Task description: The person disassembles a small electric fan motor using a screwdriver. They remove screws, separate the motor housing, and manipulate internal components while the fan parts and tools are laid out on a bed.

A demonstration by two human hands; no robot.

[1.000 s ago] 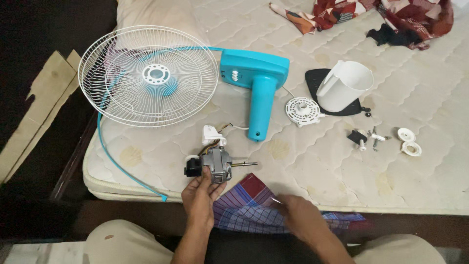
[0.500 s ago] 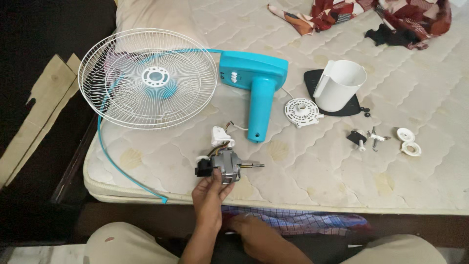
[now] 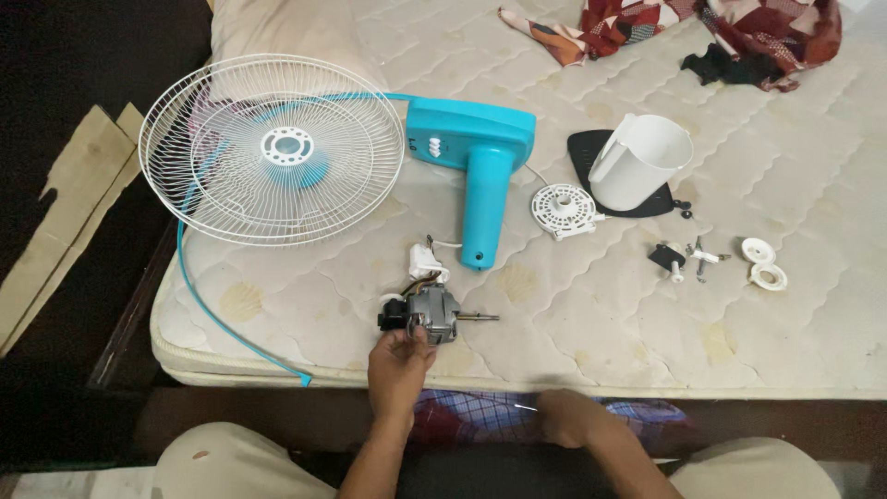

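Note:
A small grey fan motor (image 3: 434,312) with a metal shaft pointing right lies near the front edge of the mattress (image 3: 573,342). My left hand (image 3: 399,362) grips its near side with the fingertips. My right hand (image 3: 568,427) rests low by my lap on a plaid cloth (image 3: 480,418), fingers curled, with no object visible in it. Behind the motor lie a white plug-like part (image 3: 425,263) and the blue fan stand (image 3: 476,157). The white fan grille (image 3: 277,148) lies at the left.
A white cup-shaped housing (image 3: 639,162) sits on a black plate (image 3: 591,152) at the right. Nearby lie a white round disc (image 3: 562,209), small screws and knobs (image 3: 688,259) and two white rings (image 3: 763,263). Patterned cloth (image 3: 702,28) lies at the back. Cardboard (image 3: 65,212) is on the floor left.
My right hand has dropped from the plaid cloth at the mattress edge down toward my lap. My left hand has stayed on the motor.

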